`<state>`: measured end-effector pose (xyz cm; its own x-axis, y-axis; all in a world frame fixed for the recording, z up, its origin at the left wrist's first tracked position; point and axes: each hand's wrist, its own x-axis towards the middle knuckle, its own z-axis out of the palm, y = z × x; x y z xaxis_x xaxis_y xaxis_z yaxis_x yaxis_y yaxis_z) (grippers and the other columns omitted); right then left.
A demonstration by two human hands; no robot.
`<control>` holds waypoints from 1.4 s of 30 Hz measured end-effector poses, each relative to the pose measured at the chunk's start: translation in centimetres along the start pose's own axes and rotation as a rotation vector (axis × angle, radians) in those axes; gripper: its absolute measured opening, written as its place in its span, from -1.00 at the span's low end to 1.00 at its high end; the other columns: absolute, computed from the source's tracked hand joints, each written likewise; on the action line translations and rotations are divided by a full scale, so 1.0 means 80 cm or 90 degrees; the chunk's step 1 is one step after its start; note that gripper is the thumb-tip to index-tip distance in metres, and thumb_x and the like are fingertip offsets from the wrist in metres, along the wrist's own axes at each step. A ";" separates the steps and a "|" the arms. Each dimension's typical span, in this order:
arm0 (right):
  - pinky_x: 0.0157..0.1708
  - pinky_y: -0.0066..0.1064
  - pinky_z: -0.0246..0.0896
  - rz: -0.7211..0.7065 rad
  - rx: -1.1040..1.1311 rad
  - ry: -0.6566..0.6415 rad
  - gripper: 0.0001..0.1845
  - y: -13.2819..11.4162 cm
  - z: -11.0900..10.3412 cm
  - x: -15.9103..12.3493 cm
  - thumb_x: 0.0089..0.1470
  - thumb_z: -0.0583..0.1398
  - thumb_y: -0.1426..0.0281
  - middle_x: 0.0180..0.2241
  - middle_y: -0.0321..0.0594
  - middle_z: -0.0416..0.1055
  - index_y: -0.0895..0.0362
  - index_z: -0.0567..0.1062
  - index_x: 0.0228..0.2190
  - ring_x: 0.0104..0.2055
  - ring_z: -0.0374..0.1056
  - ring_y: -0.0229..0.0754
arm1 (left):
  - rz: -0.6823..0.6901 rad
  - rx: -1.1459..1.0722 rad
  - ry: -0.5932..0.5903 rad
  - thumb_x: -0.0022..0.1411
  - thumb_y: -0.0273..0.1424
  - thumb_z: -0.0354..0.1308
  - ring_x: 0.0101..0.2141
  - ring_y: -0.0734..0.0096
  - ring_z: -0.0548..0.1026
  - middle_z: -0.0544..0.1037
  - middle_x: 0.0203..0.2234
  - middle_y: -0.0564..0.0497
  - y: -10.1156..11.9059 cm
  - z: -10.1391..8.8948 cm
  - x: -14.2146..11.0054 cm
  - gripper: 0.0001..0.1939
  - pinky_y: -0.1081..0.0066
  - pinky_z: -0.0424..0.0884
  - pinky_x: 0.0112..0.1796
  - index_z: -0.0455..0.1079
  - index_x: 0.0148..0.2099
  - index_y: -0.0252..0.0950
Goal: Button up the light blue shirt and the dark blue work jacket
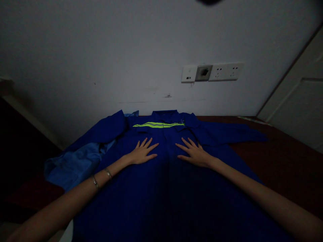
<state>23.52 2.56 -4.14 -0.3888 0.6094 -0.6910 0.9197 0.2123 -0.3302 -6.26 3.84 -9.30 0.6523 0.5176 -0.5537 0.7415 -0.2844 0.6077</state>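
A dark blue work jacket [164, 181] lies spread out, front up, its collar toward the wall. A yellow-green and grey reflective stripe [161, 125] crosses its chest. My left hand [141, 152] rests flat with spread fingers on one side of the front. Across the centre line, my right hand [194, 153] lies the same way, fingers apart. Neither hand grips anything. One sleeve [106, 129] bends out to the left over lighter blue cloth [78, 164]. The other sleeve [232, 131] stretches to the right. The lower part of the jacket is in deep shadow.
The jacket lies on a dark red surface [285, 161] that meets a pale wall [113, 60]. Sockets [213, 72] are set in the wall above it. A white panelled door or cabinet [300, 90] stands at the right.
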 end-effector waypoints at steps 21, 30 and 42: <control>0.15 0.06 -0.33 0.009 0.001 -0.001 -0.26 0.084 -0.007 0.128 -0.01 -0.17 -0.16 0.26 -0.29 -0.27 -0.19 -0.01 0.16 0.26 -0.38 0.17 | -0.025 0.130 0.012 0.25 -0.03 -0.37 0.19 -0.04 -0.08 -0.12 0.25 -0.03 -0.071 -0.018 0.125 -0.45 -0.07 -0.13 0.06 -0.21 0.26 0.06; 0.09 0.04 -0.12 0.027 -0.054 0.023 -0.39 0.050 -0.017 0.104 0.14 -0.12 0.09 0.20 -0.01 -0.04 0.08 0.09 0.16 0.23 -0.14 0.12 | 0.001 0.257 0.167 0.19 -0.36 -0.09 -0.10 0.09 0.32 0.37 -0.10 -0.24 0.003 -0.039 0.071 -0.62 0.19 0.20 -0.11 0.28 0.02 -0.39; -0.28 -0.47 0.16 -0.253 0.148 0.004 -0.75 -0.064 -0.037 -0.036 0.04 0.05 0.48 -0.30 -0.22 0.45 0.11 0.47 -0.26 -0.28 0.35 -0.26 | -0.072 -0.481 -0.157 0.10 -0.43 -0.04 -0.72 0.63 0.27 0.46 -0.57 0.07 0.092 -0.024 -0.032 -0.74 0.56 0.17 -0.65 0.40 -0.22 -0.39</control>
<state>20.12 1.96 1.44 -0.7078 0.5198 -0.4785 0.6626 0.2536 -0.7047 -2.77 2.00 -2.30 0.6613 0.2917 -0.6910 0.5561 0.4276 0.7127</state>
